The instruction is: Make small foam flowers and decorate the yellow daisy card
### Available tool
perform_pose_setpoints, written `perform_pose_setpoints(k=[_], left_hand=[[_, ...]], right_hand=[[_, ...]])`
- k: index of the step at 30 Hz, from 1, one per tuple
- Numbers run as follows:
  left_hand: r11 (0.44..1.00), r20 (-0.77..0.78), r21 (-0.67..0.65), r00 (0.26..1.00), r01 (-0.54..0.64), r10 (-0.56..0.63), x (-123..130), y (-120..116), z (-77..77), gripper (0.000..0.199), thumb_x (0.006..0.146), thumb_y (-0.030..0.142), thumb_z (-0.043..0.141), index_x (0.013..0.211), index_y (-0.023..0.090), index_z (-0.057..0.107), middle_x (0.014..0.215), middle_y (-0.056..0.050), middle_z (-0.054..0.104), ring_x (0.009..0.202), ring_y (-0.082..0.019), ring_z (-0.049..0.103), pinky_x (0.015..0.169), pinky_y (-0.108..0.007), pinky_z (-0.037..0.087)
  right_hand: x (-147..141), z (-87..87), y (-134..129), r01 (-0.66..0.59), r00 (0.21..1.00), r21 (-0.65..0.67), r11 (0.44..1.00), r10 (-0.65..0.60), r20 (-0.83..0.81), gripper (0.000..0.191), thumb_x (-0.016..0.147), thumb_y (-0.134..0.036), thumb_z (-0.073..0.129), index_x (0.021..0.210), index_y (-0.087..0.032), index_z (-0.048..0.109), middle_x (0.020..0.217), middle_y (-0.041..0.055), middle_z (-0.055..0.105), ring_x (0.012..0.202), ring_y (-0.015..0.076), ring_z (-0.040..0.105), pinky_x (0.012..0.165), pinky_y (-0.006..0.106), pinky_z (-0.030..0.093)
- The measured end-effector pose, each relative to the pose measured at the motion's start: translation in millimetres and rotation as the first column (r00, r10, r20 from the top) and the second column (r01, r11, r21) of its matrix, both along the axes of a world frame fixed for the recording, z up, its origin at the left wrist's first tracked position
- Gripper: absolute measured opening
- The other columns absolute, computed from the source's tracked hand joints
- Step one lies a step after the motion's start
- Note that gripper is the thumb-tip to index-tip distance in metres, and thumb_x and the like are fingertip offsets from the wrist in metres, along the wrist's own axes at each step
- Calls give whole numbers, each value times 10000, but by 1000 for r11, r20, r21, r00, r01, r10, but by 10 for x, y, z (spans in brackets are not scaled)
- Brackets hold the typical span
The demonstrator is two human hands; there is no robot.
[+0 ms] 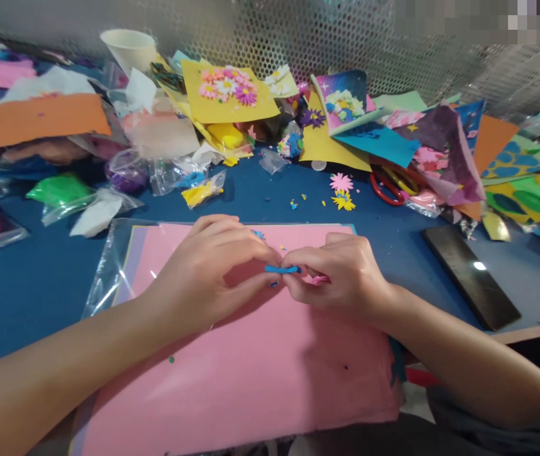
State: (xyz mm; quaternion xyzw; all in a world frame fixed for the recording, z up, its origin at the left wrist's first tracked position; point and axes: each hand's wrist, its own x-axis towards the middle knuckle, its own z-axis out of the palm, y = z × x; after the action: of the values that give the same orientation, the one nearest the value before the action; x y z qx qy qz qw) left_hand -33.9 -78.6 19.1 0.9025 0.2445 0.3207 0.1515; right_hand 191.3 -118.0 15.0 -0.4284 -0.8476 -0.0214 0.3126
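My left hand [207,266] and my right hand [336,269] meet above a pink sheet [251,373] in a clear plastic sleeve. Between their fingertips is a small flat strip of blue clay [282,270], pinched at both ends. Something small and pink [318,279] shows under the fingers of my right hand; its kind I cannot make out. A tiny blue bit [273,284] appears just below the strip. Behind my fingers, a small blue flower [259,235] lies near the sheet's far edge, partly hidden by my left hand.
Pink [342,182] and yellow [344,201] paper-like flowers lie beyond the sheet among crumbs. Red-handled scissors [387,187] and a black phone [470,275] are at right. Bagged green clay [61,190] is at left. Coloured cards and a white cup [130,47] line the perforated metal panel [274,38].
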Motion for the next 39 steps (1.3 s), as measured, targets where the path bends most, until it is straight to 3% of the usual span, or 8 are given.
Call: perform_pose_setpoints(k=[9, 16, 24, 39], left_hand=[[977, 59, -211, 998, 15, -3, -14, 6, 6, 119, 985, 372, 636, 1015, 274, 698, 981, 40, 777, 996, -173, 705, 937, -343, 449], [942, 66, -334, 997, -13, 37, 2, 10, 28, 170, 981, 402, 615, 935, 276, 721, 978, 37, 782, 954, -175, 720, 860, -316, 517], [834, 33, -548, 995, -57, 90, 7, 7, 84, 193, 921, 464, 665, 913, 294, 756, 1029, 32, 784, 1020, -201, 717, 882, -278, 546], [759, 45, -643, 985, -100, 168, 1, 16, 85, 159, 892, 438, 695, 920, 294, 758, 1063, 28, 790, 1038, -192, 721, 900, -281, 562]], right_hand=[[-18, 58, 5, -12, 995, -34, 999, 9, -100, 102, 785, -232, 650, 794, -252, 750, 455, -115, 580, 414, 45, 517, 557, 207, 393], [0, 81, -10, -20, 986, -198, 980, -13, -166, 88, 787, -238, 667, 806, -228, 752, 488, -91, 565, 431, 51, 462, 557, 193, 401], [3, 104, -13, -55, 961, -376, 925, -53, -272, 110, 771, -243, 672, 809, -188, 758, 497, -76, 471, 449, 49, 368, 494, 182, 330], [13, 97, 5, -85, 946, -477, 875, -80, -314, 122, 785, -257, 670, 831, -176, 748, 495, -85, 363, 455, 51, 301, 484, 187, 287]])
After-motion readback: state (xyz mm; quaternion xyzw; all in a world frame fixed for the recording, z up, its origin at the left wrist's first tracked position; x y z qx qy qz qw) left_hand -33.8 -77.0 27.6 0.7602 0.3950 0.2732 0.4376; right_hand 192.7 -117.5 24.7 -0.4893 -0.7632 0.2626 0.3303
